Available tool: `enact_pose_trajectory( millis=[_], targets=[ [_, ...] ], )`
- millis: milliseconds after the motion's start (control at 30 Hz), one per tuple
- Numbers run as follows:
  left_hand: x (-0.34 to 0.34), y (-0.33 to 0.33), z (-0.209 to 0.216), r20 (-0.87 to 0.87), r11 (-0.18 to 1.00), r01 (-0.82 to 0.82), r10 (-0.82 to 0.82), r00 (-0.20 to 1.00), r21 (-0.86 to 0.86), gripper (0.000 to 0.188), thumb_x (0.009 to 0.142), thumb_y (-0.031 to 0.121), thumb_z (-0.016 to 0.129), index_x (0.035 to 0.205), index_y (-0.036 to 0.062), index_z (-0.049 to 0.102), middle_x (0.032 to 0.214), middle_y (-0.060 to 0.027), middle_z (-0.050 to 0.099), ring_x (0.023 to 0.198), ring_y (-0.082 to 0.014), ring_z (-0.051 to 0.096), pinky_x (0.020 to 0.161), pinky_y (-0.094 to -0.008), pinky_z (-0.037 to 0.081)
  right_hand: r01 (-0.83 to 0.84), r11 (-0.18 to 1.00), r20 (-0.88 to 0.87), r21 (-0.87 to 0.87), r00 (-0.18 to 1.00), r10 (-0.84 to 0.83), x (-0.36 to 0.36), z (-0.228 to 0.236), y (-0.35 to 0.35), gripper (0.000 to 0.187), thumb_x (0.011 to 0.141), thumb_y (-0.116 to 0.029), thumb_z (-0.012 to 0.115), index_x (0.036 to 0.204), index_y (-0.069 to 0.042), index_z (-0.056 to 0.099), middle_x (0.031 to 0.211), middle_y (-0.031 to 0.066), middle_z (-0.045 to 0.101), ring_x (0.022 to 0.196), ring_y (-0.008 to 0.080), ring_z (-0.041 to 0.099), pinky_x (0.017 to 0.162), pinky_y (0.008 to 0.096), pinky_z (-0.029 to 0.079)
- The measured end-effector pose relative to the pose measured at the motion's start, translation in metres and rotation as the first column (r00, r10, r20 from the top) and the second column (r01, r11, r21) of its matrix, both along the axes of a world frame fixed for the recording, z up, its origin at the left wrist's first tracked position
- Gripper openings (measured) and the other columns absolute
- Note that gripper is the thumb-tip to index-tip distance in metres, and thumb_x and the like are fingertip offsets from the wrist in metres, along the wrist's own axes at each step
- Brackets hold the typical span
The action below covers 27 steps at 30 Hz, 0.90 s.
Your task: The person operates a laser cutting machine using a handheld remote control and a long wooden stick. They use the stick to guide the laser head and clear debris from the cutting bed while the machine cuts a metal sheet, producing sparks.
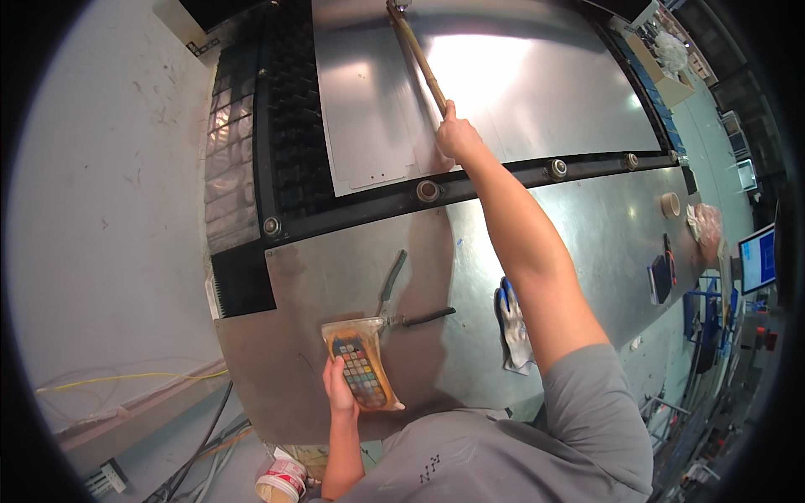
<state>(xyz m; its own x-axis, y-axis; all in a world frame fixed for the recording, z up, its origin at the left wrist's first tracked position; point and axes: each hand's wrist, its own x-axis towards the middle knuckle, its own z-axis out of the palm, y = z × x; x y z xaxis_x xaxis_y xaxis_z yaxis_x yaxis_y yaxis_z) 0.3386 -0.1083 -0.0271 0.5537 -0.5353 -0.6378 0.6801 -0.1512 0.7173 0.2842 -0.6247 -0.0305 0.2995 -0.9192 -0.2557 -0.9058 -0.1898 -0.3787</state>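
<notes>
My left hand (339, 387) is wrapped round a handheld remote control (362, 372) with rows of coloured buttons, enclosed in a clear, stained plastic bag. My right arm stretches far forward, and my right hand (458, 137) grips the near end of a wooden stick (422, 69). The stick's far end meets a small metal part at the top edge of the view; what it is I cannot make out. Beneath the stick lies a large, shiny metal sheet (360, 109). Pliers with dark handles (391, 289) lie spread just beyond the bagged remote.
A metal table (293, 352) runs before me, bordered by a dark rail with ball rollers (428, 191). On it are a work glove (514, 327), a tape roll (670, 204) and a dark notebook (660, 280). A bucket (282, 480) stands lower left; a monitor (758, 260) is at right.
</notes>
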Motion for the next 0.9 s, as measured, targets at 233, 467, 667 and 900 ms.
enact_pose_trajectory(
  millis=[233, 467, 667, 900],
  targets=[
    [-0.001, 0.004, 0.004, 0.003, 1.000, 0.011, -0.011, 1.000, -0.023, 0.026, 0.104, 0.021, 0.049, 0.119, 0.0043, 0.061, 0.109, -0.0037, 0.067, 0.098, -0.0144, 0.065, 0.089, -0.0309, 0.051, 0.017, 1.000, 0.009, 0.016, 1.000, -0.017, -0.019, 0.000, 0.037, 0.064, 0.098, -0.012, 0.042, 0.157, -0.006, 0.020, 0.111, 0.0352, 0.067, 0.108, 0.0497, 0.066, 0.097, 0.0555, 0.052],
    [-0.003, 0.010, 0.007, 0.028, 0.992, 0.012, -0.008, 1.000, -0.125, 0.028, 0.105, 0.020, 0.048, 0.122, 0.0021, 0.060, 0.107, -0.0043, 0.068, 0.094, -0.0124, 0.065, 0.086, -0.0287, 0.052, 0.008, 1.000, 0.001, -0.015, 1.000, -0.008, -0.049, -0.002, 0.087, 0.065, 0.100, -0.016, 0.045, 0.158, -0.005, 0.017, 0.104, 0.0360, 0.068, 0.101, 0.0514, 0.067, 0.092, 0.0565, 0.053],
    [-0.002, 0.021, 0.013, 0.067, 0.981, 0.086, -0.075, 0.995, -0.172, 0.025, 0.105, 0.023, 0.050, 0.119, 0.0045, 0.061, 0.108, -0.0027, 0.067, 0.097, -0.0132, 0.064, 0.088, -0.0302, 0.052, -0.003, 0.999, 0.049, -0.050, 0.999, 0.005, -0.073, -0.010, 0.120, 0.064, 0.101, -0.018, 0.045, 0.158, -0.003, 0.019, 0.099, 0.0366, 0.068, 0.096, 0.0509, 0.068, 0.087, 0.0573, 0.054],
    [-0.004, 0.030, 0.014, 0.084, 0.977, 0.117, -0.104, 0.991, -0.178, 0.027, 0.104, 0.023, 0.050, 0.120, 0.0042, 0.061, 0.107, -0.0029, 0.067, 0.097, -0.0125, 0.064, 0.088, -0.0295, 0.051, -0.013, 0.998, 0.007, -0.065, 1.000, 0.013, -0.101, -0.019, 0.156, 0.069, 0.100, -0.018, 0.044, 0.160, -0.004, 0.013, 0.095, 0.0352, 0.069, 0.090, 0.0514, 0.068, 0.084, 0.0576, 0.054]
  ],
)
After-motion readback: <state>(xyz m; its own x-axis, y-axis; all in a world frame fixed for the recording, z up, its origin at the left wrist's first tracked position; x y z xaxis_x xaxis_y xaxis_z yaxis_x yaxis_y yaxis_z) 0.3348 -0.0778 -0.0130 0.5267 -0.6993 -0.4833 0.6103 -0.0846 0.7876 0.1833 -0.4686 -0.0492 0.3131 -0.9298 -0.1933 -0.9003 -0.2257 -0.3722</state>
